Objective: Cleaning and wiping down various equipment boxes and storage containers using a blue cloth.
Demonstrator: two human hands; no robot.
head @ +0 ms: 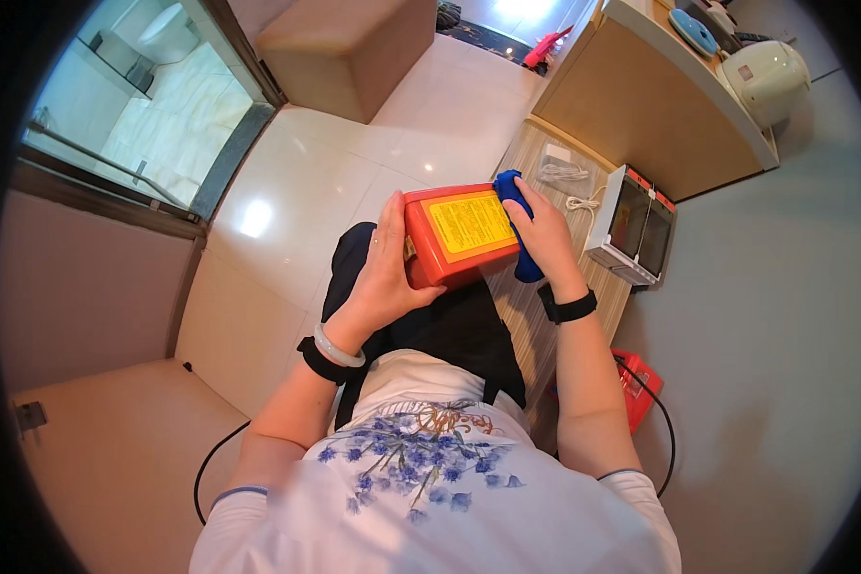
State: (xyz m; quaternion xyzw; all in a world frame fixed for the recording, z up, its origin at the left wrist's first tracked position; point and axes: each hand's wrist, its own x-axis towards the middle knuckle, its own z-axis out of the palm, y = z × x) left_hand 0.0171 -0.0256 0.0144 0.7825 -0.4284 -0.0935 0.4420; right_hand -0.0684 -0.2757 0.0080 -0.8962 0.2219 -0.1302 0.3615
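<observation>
A red box (422, 228) with a yellow printed panel is held up above my lap, tilted. My left hand (379, 276) grips its left end, fingers along the far side and thumb underneath at the near edge. In my right hand (545, 233) is a bunched blue cloth (528, 264), pressed against the box's right end. The cloth and fingers hide most of that end. Part of the cloth hangs below my right palm.
To my right, a wood-grain bench (527, 312) carries a bagged white cable (563, 171) and a white-framed case with dark panels (631, 226). A red object (638, 394) lies beside my right forearm. An upholstered block (344, 61) and a bathroom doorway (233, 161) stand ahead to the left.
</observation>
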